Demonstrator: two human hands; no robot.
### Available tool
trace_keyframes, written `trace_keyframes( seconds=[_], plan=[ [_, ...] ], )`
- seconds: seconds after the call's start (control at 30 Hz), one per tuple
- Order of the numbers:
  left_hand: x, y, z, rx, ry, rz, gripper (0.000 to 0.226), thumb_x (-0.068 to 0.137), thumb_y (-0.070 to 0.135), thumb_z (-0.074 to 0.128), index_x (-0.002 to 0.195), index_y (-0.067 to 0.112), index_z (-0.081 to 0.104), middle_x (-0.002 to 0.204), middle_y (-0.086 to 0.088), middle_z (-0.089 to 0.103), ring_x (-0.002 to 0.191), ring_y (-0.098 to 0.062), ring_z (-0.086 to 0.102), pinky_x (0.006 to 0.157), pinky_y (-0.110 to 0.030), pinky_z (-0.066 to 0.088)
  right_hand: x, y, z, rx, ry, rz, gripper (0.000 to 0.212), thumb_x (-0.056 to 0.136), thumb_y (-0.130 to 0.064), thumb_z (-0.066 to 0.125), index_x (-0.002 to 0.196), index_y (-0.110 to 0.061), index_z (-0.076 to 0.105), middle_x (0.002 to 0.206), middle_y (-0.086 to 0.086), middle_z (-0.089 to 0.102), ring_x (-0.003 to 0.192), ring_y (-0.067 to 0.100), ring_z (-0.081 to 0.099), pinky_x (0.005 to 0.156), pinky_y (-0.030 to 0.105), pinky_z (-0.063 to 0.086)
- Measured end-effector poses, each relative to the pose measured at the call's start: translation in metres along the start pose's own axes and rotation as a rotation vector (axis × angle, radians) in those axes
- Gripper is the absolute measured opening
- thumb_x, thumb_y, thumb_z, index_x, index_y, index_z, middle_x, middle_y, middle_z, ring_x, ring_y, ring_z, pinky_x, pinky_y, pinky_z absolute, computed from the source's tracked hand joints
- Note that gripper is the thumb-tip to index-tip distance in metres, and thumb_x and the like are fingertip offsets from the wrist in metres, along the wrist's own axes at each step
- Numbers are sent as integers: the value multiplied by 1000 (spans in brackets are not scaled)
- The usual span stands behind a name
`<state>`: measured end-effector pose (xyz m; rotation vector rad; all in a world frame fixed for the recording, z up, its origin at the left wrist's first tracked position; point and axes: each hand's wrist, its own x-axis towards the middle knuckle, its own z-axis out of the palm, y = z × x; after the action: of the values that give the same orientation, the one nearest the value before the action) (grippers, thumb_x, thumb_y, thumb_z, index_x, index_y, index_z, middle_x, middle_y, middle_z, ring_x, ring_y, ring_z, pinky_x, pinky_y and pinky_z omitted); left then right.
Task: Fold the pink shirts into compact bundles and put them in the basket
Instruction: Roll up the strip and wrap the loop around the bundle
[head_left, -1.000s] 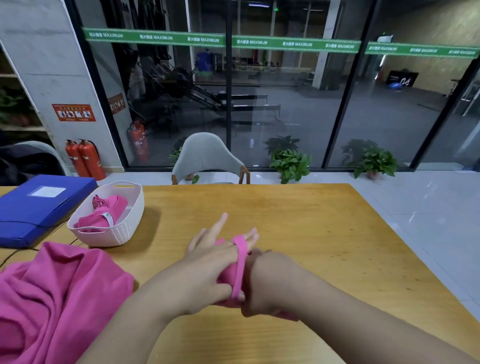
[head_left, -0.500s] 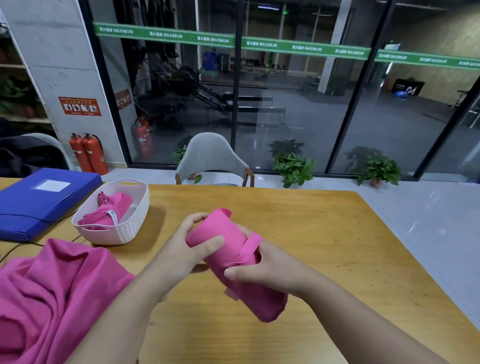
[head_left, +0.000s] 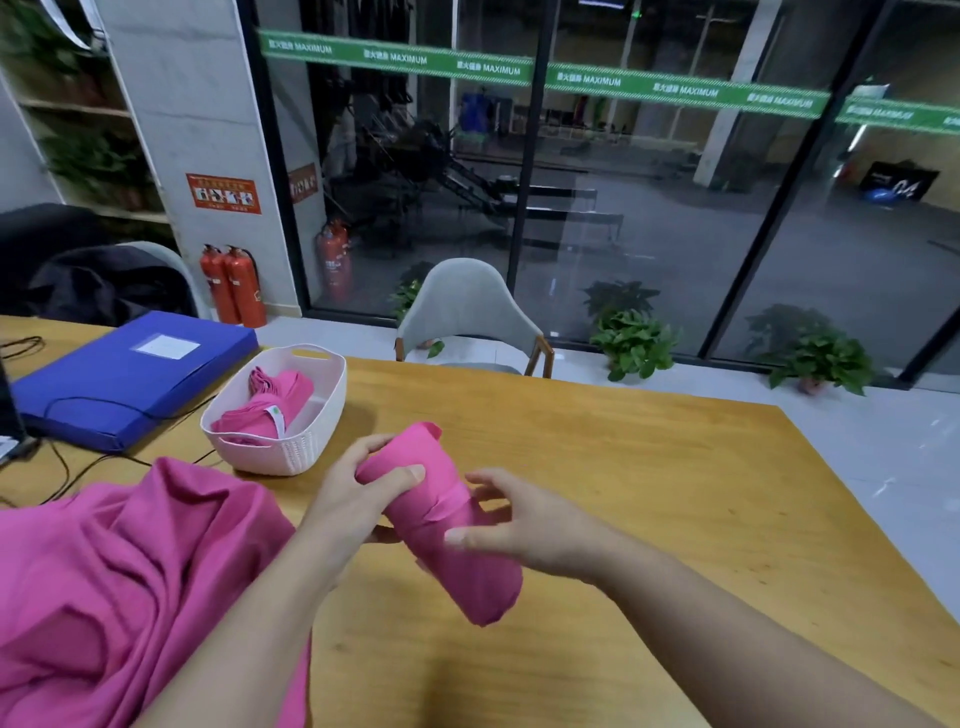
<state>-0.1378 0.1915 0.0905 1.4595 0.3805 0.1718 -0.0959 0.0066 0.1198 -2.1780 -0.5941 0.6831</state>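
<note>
A rolled pink bundle (head_left: 441, 525) is held above the table (head_left: 649, 499), slanting from upper left to lower right. The left hand (head_left: 348, 506) grips its upper end, thumb across the front, fingers curled behind. The right hand (head_left: 524, 525) holds its middle, thumb and fingers curved round the far side; that hand is blurred. To the left stands the basket (head_left: 291, 452) with another bundle (head_left: 270, 405) inside. A loose shirt (head_left: 119, 582) lies at near left, beside a blue folder (head_left: 130, 374).
</note>
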Motion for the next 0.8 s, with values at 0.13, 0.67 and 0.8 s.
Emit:
trace_keyframes(
  seconds=[0.13,0.67,0.8],
  plan=[
    [17,0,-12,-82,32,-23,68,41,46,74,107,34,58,112,-9,63,87,-28,64,60,-38,55,33,-9,17,21,-17,-15,73,71,-42,80,130,-25,42,114,-6,60,98,10,60,83,25,51],
    [122,23,-75,153,73,-166,120,23,88,68,123,24,52,111,1,68,97,-18,67,87,-40,54,215,-58,62,890,-60,26,53,84,-60,54,119,-21,60,108,1,70,99,17,67,86,34,54],
    [163,42,-99,225,256,-149,69,67,40,82,120,15,46,101,-4,65,79,-25,67,62,-33,53,254,-73,59,640,-25,128,64,93,-67,20,127,-26,56,125,-3,59,110,17,57,100,39,44]
  ],
)
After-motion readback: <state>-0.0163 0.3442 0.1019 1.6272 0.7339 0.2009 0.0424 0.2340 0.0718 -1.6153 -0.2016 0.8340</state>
